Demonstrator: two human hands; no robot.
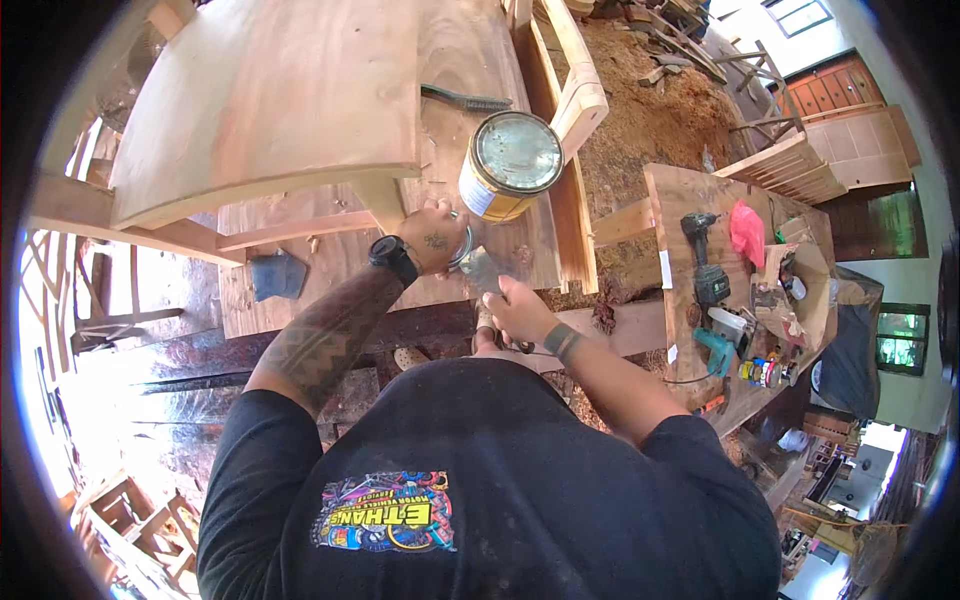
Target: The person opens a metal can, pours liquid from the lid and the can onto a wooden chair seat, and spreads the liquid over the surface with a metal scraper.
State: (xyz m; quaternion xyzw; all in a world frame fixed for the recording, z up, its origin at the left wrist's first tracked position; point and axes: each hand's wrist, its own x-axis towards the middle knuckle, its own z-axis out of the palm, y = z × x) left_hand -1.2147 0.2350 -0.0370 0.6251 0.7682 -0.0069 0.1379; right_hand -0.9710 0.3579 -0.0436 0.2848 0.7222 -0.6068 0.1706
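My left hand (436, 238) is closed on a small round metal-rimmed container (464, 249), mostly hidden behind the fingers. A putty knife (483, 270) is gripped in my right hand (522, 312), its flat metal blade pointing at the container and close to its rim. Just beyond both hands stands a large tin can (515, 160) with a yellow label and a metal lid. Farther back lies a dark wire brush (466, 98) on the plywood work surface (455, 150).
A curved wooden furniture piece (290, 100) fills the far left. Dark folded sandpaper (277, 275) lies below it. On the right-hand table (680, 345) are a cordless drill (706, 262), a pink plastic bag (747, 234) and a teal power tool (716, 350). Sawdust (650, 140) covers the ground behind.
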